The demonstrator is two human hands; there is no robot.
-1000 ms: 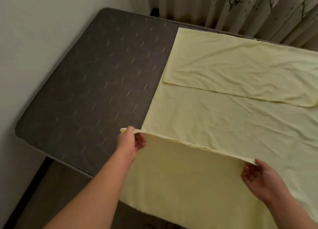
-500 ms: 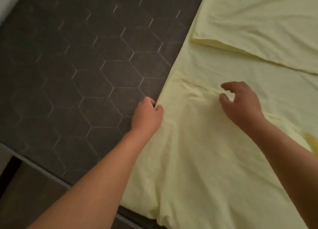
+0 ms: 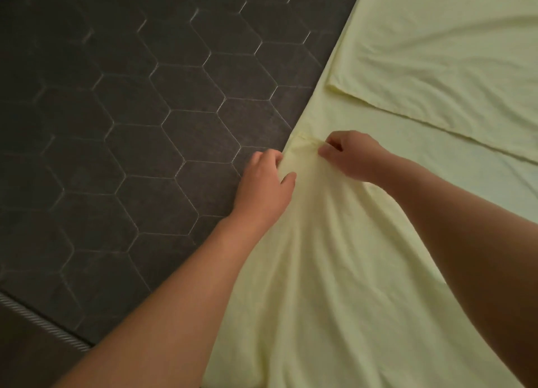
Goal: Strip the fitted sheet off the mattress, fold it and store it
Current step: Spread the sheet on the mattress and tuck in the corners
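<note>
Two hands work at one corner of the pale yellow fitted sheet (image 3: 334,271), which lies spread over the right side of the dark grey, hexagon-quilted mattress (image 3: 145,125). The left hand (image 3: 266,183) grips the sheet's left edge, thumb on top of the cloth. Just beside it, the right hand (image 3: 353,156) pinches the hem with curled fingers. A folded flap (image 3: 451,52) lies flat further up.
</note>
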